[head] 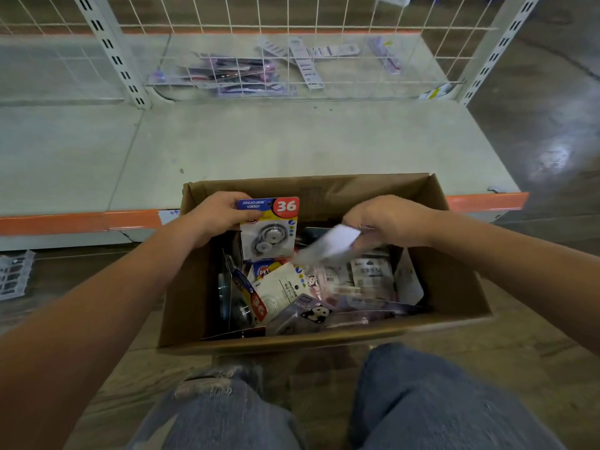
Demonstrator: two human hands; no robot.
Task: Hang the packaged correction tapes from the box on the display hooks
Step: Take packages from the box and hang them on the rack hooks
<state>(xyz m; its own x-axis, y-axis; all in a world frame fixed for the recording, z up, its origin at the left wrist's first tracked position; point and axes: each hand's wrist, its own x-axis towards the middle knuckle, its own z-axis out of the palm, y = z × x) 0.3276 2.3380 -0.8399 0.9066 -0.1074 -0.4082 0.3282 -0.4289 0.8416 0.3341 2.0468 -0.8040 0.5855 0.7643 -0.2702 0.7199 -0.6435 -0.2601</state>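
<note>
A: Starting left, our left hand (212, 219) pinches a "36" correction tape pack (269, 227) upright over the box (454, 287), card top free for a hook.
B: And our right hand (386, 222)?
A: Fingers curled on a blurred white pack (337, 240), lifting another.

A single head-worn wide-angle view looks forward and steeply down, close over the open cardboard box (324, 339) on the floor, with the low shelf (259, 151) and wire grid (292, 43) farther ahead, edges bowed.
</note>
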